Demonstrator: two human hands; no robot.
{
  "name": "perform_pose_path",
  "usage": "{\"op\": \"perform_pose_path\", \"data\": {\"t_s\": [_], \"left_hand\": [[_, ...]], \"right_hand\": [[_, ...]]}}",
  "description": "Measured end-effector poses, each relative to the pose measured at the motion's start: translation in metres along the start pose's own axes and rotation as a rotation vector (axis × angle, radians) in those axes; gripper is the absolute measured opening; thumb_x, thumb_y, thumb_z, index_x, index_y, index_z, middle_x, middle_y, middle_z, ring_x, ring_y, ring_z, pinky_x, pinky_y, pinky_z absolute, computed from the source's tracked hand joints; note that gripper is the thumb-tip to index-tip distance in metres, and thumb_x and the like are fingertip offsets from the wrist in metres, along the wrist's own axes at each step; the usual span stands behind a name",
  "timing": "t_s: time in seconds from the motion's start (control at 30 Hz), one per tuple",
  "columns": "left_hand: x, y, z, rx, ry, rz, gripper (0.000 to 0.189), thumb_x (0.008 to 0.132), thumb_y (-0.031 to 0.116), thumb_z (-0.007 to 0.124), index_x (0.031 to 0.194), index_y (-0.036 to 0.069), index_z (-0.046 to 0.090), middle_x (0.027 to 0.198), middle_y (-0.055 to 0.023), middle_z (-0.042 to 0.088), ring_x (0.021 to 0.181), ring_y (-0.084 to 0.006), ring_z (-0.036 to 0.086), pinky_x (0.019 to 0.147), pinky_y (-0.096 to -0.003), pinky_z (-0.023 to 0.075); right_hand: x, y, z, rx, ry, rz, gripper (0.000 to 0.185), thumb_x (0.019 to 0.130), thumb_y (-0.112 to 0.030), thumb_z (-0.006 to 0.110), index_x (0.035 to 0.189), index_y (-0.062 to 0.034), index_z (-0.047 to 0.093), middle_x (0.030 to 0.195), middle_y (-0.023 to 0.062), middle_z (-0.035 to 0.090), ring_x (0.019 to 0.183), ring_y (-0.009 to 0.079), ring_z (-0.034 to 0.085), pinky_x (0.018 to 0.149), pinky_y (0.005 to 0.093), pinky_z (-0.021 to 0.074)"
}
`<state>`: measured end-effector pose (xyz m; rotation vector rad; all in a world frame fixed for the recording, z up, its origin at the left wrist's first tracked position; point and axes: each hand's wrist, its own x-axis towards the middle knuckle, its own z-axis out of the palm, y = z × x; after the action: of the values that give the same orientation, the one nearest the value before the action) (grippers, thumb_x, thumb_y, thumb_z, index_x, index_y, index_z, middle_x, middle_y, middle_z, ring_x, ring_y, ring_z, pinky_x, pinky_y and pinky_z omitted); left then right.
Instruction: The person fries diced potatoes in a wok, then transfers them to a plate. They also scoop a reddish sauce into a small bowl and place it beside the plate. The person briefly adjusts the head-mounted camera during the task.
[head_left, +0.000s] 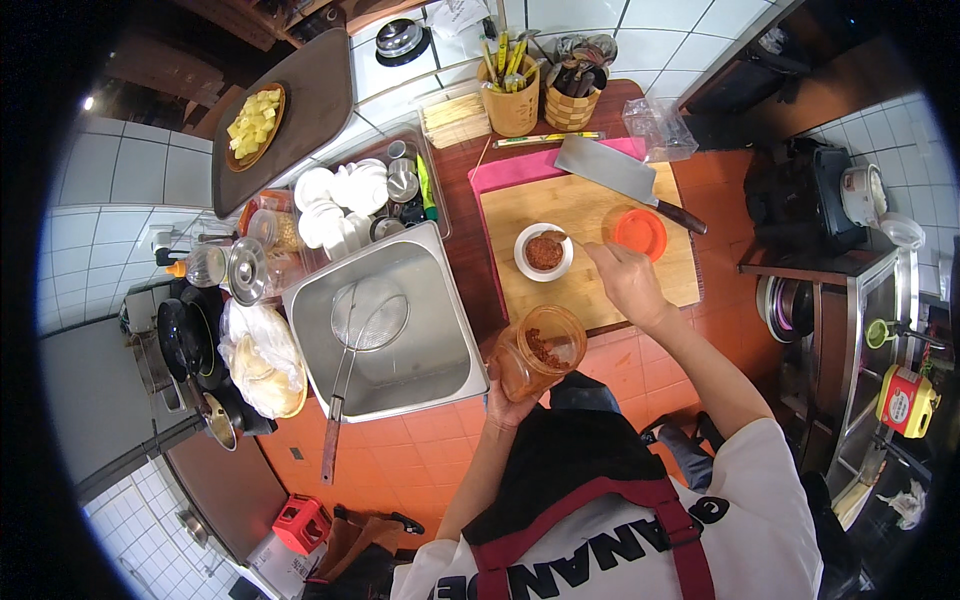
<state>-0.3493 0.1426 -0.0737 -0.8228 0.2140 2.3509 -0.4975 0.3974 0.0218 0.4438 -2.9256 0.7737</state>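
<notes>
My left hand (510, 400) grips a clear plastic jar (536, 352) with some reddish-brown seasoning inside, its mouth tilted up, off the near edge of the wooden cutting board (600, 292). Over the board, my right hand (627, 279) holds the handle of a spoon (555, 235). The spoon's tip meets a heap of reddish-brown seasoning (544, 253) in a small white bowl (520, 264). To the right of the bowl lies an orange-red lid (640, 234), close to my right wrist. A cleaver (611, 169) rests across the board's far right corner.
A steel basin (442, 360) with a mesh strainer (370, 322) across it stands left of the board. Behind are a chopstick holder (514, 105), a utensil basket (572, 109) and a plastic bag (660, 127). A tray (315, 105) carries a plate of yellow cubes (256, 124).
</notes>
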Motion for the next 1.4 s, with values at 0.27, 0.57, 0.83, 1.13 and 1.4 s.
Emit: {"op": "perform_pose_path", "data": {"t_s": [0.27, 0.57, 0.83, 1.13, 1.4], "left_hand": [[0.001, 0.002, 0.010, 0.034, -0.031, -0.017, 0.089, 0.084, 0.067, 0.061, 0.153, 0.021, 0.028, 0.156, -0.0116, 0.033, 0.142, -0.0395, 0.034, 0.111, -0.0645, 0.0336], [0.007, -0.002, 0.015, 0.017, -0.116, -0.040, 0.092, 0.084, 0.070, 0.059, 0.154, 0.021, 0.026, 0.157, -0.0112, 0.031, 0.141, -0.0408, 0.034, 0.109, -0.0655, 0.0355], [0.007, -0.014, 0.037, 0.184, -0.108, -0.010, 0.085, 0.089, 0.073, 0.045, 0.154, 0.020, 0.030, 0.155, -0.0099, 0.036, 0.142, -0.0353, 0.036, 0.112, -0.0640, 0.0317], [-0.005, -0.008, 0.046, 0.363, -0.119, 0.129, 0.092, 0.088, 0.075, 0.044, 0.154, 0.012, 0.029, 0.156, -0.0143, 0.035, 0.141, -0.0344, 0.038, 0.116, -0.0544, 0.0333], [-0.042, 0.006, 0.058, 0.209, -0.037, 0.113, 0.094, 0.083, 0.077, 0.051, 0.154, 0.018, 0.031, 0.155, -0.0127, 0.037, 0.140, -0.0360, 0.039, 0.114, -0.0587, 0.0339]], "right_hand": [[0.000, -0.004, -0.005, -0.025, 0.004, -0.094, 0.034, 0.075, 0.004, 0.058, 0.108, -0.0026, 0.062, 0.079, 0.0132, 0.060, 0.070, 0.0307, 0.062, 0.060, 0.0403, 0.0518], [-0.023, -0.044, -0.103, 0.499, -0.124, 0.360, 0.010, 0.093, -0.001, 0.059, 0.100, 0.0010, 0.066, 0.070, 0.0098, 0.062, 0.062, 0.0132, 0.064, 0.055, 0.0270, 0.0509], [-0.024, -0.086, -0.077, 0.654, -0.526, 0.228, 0.020, 0.091, -0.019, 0.065, 0.098, -0.0029, 0.056, 0.085, 0.0182, 0.068, 0.074, 0.0393, 0.066, 0.065, 0.0447, 0.0523], [-0.044, -0.013, -0.097, 0.692, 0.134, 0.517, 0.018, 0.095, -0.018, 0.063, 0.104, -0.0021, 0.065, 0.065, 0.0124, 0.065, 0.056, 0.0158, 0.065, 0.053, 0.0311, 0.0463], [-0.055, 0.150, 0.035, -0.134, 0.072, 0.928, 0.035, 0.085, -0.034, 0.069, 0.094, -0.0010, 0.062, 0.091, 0.0203, 0.071, 0.090, 0.0435, 0.067, 0.080, 0.0522, 0.0536]]}}
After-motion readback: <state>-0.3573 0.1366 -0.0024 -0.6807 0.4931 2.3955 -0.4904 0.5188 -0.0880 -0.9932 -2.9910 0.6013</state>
